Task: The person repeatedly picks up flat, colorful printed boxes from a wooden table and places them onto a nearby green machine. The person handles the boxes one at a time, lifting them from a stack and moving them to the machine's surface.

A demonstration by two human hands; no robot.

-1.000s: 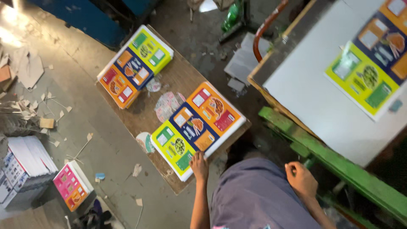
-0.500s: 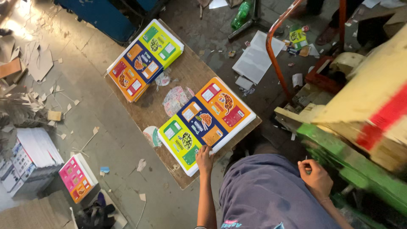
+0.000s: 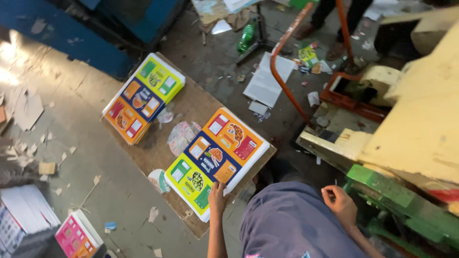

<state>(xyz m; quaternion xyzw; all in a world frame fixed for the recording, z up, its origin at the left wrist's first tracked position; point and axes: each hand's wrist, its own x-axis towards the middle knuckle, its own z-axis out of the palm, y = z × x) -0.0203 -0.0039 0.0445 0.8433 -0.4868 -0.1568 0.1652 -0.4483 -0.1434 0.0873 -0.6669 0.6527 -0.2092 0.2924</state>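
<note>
On the low brown board (image 3: 143, 148) lie 2 stacks of printed sheets. Near stack (image 3: 217, 160): at the board's near right corner, long axis diagonal, running from the green panel by the person up and right to the orange panel. Left hand (image 3: 217, 197) rests flat, fingers spread, on its green end near the white edge. Right hand (image 3: 340, 204) hangs loosely curled above the lap, holding nothing visible, beside the green machine frame (image 3: 401, 200). Far stack (image 3: 145, 97): at the board's far left corner, well apart, same diagonal, green end farthest. 1 green bottle (image 3: 246, 36) lies on the floor beyond.
</note>
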